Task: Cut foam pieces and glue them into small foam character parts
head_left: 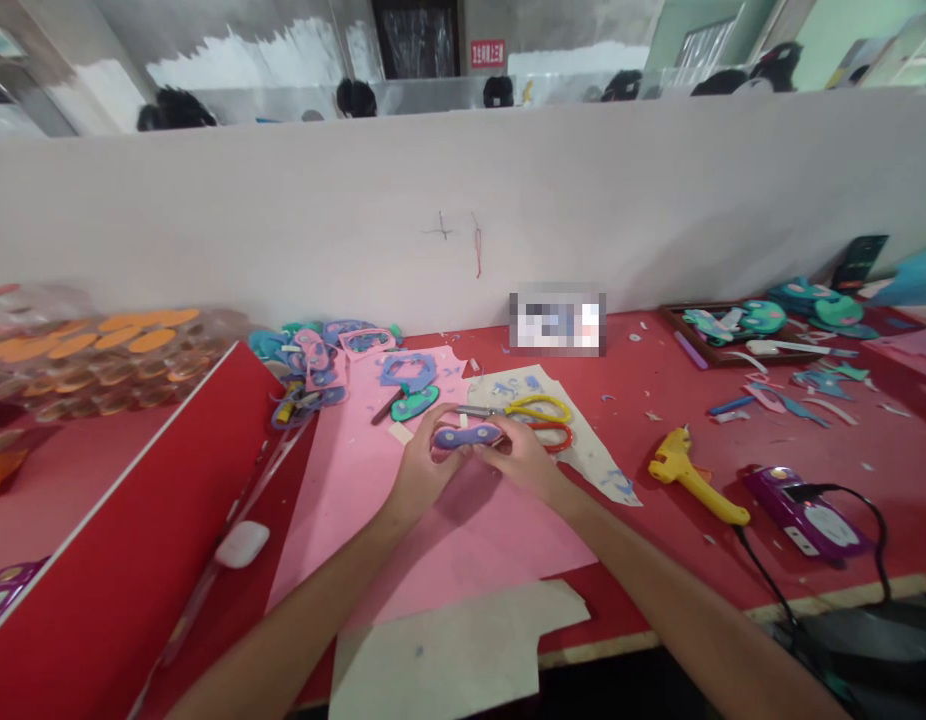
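Between my two hands is a small purple and pink foam piece (467,437), long and rounded at both ends with a pale dot near each end. My left hand (427,458) grips its left end, thumb along the lower edge. On the right end, the fingers and thumb of my right hand (519,455) are closed. Just beyond lie scissors with one yellow and one red handle (542,408), partly hidden by my right hand. A green foam piece (415,403) and a blue foam ring (408,371) rest on the pink sheet (433,560) behind my left hand.
A yellow glue gun (695,480) and a purple box with a plugged-in cable (808,515) lie at right. Behind them stands a brown tray (684,325) with foam pieces. A red divider (148,520) rises on the left, beside a white case (242,544). Foam cutouts (313,360) pile up behind.
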Motion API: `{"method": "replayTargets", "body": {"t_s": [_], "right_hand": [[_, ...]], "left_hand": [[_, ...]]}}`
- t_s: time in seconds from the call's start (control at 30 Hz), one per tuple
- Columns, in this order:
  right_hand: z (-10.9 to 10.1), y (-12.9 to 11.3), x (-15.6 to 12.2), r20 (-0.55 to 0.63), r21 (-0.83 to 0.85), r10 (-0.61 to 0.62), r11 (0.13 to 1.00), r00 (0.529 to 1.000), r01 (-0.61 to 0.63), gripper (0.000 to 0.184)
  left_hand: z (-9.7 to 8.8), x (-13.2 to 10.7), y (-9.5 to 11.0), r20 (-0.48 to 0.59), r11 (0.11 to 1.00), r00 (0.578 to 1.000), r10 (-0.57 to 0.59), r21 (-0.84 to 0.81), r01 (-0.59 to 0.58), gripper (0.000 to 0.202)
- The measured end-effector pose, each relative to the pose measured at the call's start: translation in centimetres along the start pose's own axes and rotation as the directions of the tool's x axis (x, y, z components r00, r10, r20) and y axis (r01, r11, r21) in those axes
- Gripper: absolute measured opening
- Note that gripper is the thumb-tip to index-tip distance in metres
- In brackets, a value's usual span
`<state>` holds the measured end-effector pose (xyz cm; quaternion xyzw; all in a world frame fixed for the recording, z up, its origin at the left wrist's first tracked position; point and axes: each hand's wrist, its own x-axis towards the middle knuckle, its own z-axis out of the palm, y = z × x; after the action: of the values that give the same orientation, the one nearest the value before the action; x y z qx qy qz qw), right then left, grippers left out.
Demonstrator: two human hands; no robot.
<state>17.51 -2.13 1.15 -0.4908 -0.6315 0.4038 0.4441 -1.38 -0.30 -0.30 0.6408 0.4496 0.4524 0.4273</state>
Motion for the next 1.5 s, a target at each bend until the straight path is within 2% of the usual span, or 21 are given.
{"method": "replayTargets", "body": {"t_s": [0.23,0.5,0.8,1.13,1.5], "right_hand": [[0.0,-0.1,0.0,0.013,0.001,-0.012,1.000,1.000,0.012,0.014],[0.0,-0.3,-0.1,0.007,-0.002,0.013,1.000,1.000,-0.013,0.013],[0.0,0.7,0.5,-0.034,-0.020,-0.015,1.000,0.999,0.014,0.011],[0.0,0.4,0.4,-0.015,0.025,-0.031,0.999,0.999,0.031,0.019],[-0.1,0.2,0.3,-0.009,0.051,-0.033,0.998,0.999,0.034,0.022]], "left_hand": [[-0.1,-0.1,0.5,-0.012,0.999,1.000,0.012,0.053,-0.012,0.052],[0.0,-0.1,0.2,-0.016,0.999,1.000,0.014,0.034,-0.014,0.053],[0.0,0.2,-0.1,-0.024,0.999,0.999,0.045,-0.008,-0.045,0.052],[-0.1,0.2,-0.2,-0.011,0.994,0.995,0.102,0.041,-0.101,0.050],[-0.2,0.2,-0.6,-0.004,0.992,0.993,0.114,0.046,-0.114,0.050]]}}
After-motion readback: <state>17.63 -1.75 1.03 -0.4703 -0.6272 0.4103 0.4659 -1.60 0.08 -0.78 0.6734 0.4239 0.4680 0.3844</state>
